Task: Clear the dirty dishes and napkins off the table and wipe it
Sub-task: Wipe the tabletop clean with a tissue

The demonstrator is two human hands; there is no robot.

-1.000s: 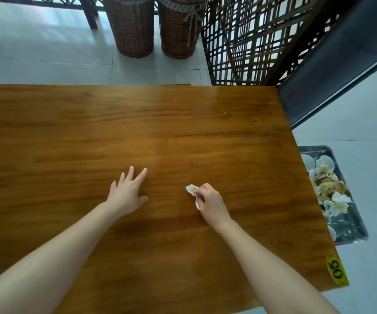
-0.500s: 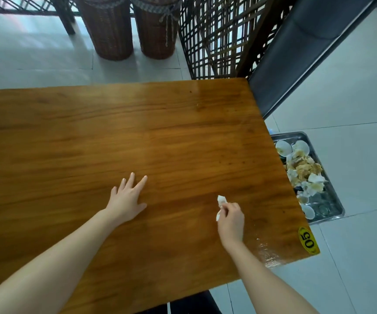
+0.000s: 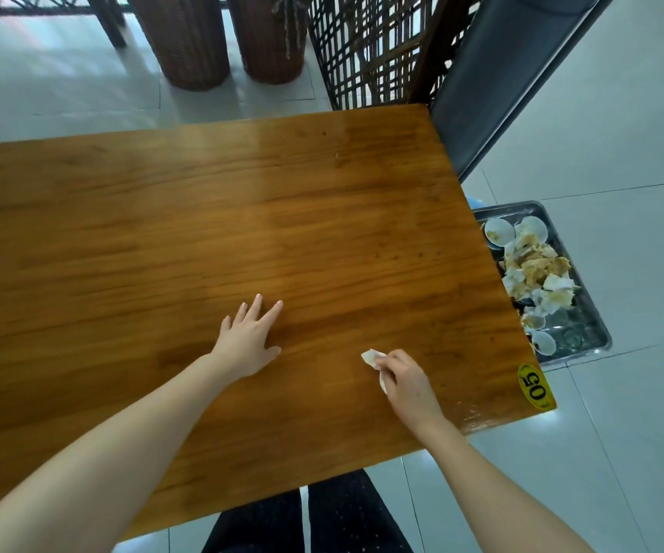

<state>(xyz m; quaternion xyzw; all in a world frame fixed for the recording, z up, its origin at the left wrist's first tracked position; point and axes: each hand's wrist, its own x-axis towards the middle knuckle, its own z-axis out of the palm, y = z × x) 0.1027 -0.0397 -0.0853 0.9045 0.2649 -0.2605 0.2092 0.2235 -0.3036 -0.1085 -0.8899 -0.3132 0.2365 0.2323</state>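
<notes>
A: Where is everything lying right now?

B: The left hand (image 3: 248,345) is resting flat on the table (image 3: 242,217), fingers spread, holding nothing. The right hand (image 3: 408,383) is pinching a crumpled napkin (image 3: 374,359) between thumb and fingertips and pressing it onto the wood toward the near right corner. The dishes (image 3: 498,231) and used napkins (image 3: 538,269) are sitting in a metal tray (image 3: 590,333) on the floor, just past the right edge.

A: What is threatening to go wrong?

B: I'm judging the napkin too small for this much wood, so it may be smearing grease rather than lifting it. A shiny wet streak (image 3: 482,413) is showing beside the numbered sticker (image 3: 536,387). Brown specks (image 3: 406,255) are dotting the right half farther out, and short strokes may be missing them. Hard rubbing may be shredding the paper too.

A: And the edges?

B: The right edge is running near the wiping hand, with the tray partly tucked under it, so a fast rightward sweep may be carrying the hand off the corner. Bare wood is stretching far and left of both hands, giving room for long strokes. Two baskets (image 3: 190,41) and a lattice screen (image 3: 366,49) are standing beyond the far edge, well apart from the hands.
</notes>
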